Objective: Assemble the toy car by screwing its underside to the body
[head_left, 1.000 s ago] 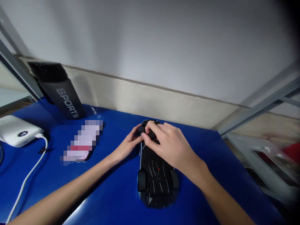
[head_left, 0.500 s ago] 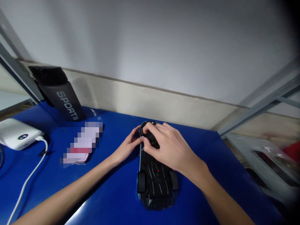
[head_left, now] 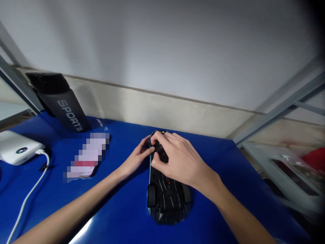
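Observation:
A toy car lies upside down on the blue tabletop, its black underside and wheels facing up. My left hand holds the car's left side near the far end, thumb on the underside edge and fingers against the side. Over the far half of the underside is my right hand, with its index finger bent and its thumb apart from it. A dark part of the underside shows between them. The right hand's other fingers rest toward the car's far right side and are partly hidden.
At the left stand a dark bottle marked SPORT and a white power bank with a white cable. A phone with a blurred-out screen lies between them and my left arm. Metal bars and a wall border the table.
My right thumb has drawn back toward me, away from the left thumb, opening its gap with the index finger. The car stays in place; the view shifts slightly.

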`<state>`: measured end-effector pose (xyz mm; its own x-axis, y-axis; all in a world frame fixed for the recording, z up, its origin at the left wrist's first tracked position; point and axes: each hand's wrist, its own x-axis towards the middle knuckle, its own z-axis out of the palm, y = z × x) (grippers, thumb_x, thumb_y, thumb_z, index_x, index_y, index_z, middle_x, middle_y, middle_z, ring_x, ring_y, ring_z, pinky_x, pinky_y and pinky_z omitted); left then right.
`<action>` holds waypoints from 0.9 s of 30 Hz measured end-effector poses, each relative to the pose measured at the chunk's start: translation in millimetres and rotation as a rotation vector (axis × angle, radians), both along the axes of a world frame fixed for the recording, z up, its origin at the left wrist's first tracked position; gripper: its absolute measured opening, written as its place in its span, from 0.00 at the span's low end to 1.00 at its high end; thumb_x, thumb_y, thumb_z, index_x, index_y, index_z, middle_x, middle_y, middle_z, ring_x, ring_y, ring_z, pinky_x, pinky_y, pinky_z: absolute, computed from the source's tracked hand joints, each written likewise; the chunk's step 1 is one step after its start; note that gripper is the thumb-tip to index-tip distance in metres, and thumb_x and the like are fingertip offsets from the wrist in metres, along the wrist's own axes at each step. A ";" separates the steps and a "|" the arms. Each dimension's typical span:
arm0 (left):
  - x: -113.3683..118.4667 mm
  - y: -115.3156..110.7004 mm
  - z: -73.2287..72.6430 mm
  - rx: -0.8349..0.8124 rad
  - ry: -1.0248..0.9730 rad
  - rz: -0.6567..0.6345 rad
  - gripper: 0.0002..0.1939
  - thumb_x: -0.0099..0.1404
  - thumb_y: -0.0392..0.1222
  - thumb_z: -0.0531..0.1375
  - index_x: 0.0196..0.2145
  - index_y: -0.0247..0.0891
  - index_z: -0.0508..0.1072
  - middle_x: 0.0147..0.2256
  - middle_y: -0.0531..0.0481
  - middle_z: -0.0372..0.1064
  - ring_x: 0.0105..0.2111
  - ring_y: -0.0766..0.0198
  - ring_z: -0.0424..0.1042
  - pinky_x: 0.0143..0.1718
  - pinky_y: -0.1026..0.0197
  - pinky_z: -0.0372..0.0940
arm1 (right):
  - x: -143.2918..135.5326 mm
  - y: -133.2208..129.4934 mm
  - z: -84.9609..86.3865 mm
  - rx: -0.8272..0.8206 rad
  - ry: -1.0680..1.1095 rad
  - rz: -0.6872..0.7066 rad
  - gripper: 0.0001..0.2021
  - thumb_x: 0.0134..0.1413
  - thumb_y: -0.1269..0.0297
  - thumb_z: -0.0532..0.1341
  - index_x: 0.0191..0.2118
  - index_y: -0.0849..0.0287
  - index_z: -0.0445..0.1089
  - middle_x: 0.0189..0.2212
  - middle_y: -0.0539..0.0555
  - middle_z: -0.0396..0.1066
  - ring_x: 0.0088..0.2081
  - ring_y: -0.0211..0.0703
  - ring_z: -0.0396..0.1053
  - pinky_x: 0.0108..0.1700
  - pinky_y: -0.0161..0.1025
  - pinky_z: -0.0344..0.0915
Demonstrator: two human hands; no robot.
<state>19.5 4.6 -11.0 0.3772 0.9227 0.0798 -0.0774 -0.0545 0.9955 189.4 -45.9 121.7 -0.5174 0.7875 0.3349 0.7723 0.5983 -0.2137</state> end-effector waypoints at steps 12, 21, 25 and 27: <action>-0.3 -1.0 -0.7 -0.003 -0.008 -0.003 0.34 0.69 0.48 0.58 0.68 0.42 0.52 0.68 0.41 0.54 0.66 0.47 0.55 0.67 0.44 0.49 | -1.2 1.2 -1.8 -0.015 0.004 -0.028 0.03 0.64 0.65 0.52 0.40 0.55 0.62 0.29 0.48 0.69 0.31 0.39 0.64 0.37 0.39 0.59; -0.8 -0.7 0.5 -0.009 0.016 0.000 0.34 0.69 0.50 0.58 0.68 0.42 0.53 0.67 0.43 0.55 0.67 0.46 0.54 0.67 0.45 0.49 | 0.4 1.7 -0.9 -0.014 -0.002 -0.022 0.06 0.66 0.64 0.50 0.40 0.56 0.63 0.31 0.50 0.70 0.32 0.39 0.64 0.41 0.40 0.60; -0.5 -0.6 0.2 0.009 0.002 0.013 0.33 0.69 0.50 0.59 0.68 0.43 0.54 0.68 0.44 0.52 0.68 0.48 0.51 0.68 0.48 0.48 | 0.8 2.2 -0.6 0.000 0.005 0.011 0.03 0.63 0.68 0.53 0.40 0.56 0.62 0.35 0.50 0.70 0.37 0.40 0.64 0.43 0.39 0.60; -0.2 -0.1 -1.2 0.006 -0.022 -0.003 0.34 0.69 0.49 0.59 0.68 0.43 0.53 0.68 0.44 0.53 0.67 0.48 0.54 0.68 0.48 0.49 | 0.0 2.4 -0.6 0.012 -0.001 0.008 0.03 0.62 0.67 0.53 0.40 0.56 0.62 0.34 0.50 0.70 0.36 0.40 0.64 0.44 0.39 0.59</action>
<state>19.3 4.5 -12.1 0.3781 0.9211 0.0934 -0.0992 -0.0600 0.9933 189.4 -43.5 121.1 -0.5237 0.7794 0.3439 0.7678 0.6067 -0.2059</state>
